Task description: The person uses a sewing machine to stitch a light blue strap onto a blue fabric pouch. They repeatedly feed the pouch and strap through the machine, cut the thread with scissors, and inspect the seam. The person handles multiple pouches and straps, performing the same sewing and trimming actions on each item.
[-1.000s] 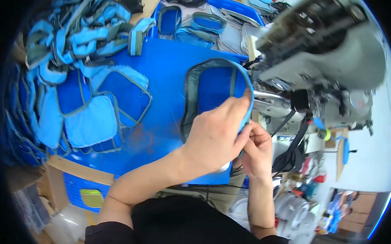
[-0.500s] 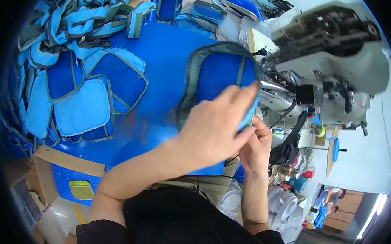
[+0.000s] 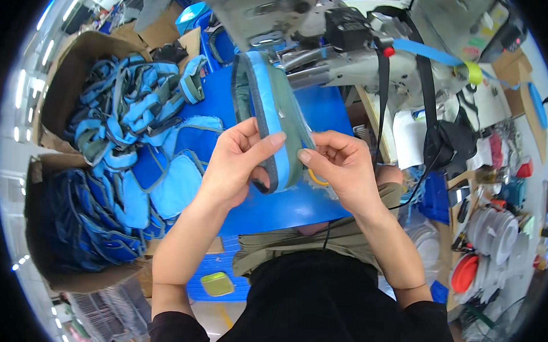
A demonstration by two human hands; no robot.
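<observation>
Lying below my fingers is the blue table (image 3: 284,216). Ahead of them stands the grey machine (image 3: 261,17). To their left: an open brown box (image 3: 66,61), blue and grey straps (image 3: 140,113) heaped at it; nearer, blue panels (image 3: 177,183). The piece (image 3: 265,98), a blue band with dark edging and a grey-green side, is held roughly upright between my hands. My left hand (image 3: 235,160) grips its near part, thumb on the band. My right hand (image 3: 340,167) pinches its right edge. Just under the right fingers shows a yellow loop (image 3: 317,177), partly hidden.
</observation>
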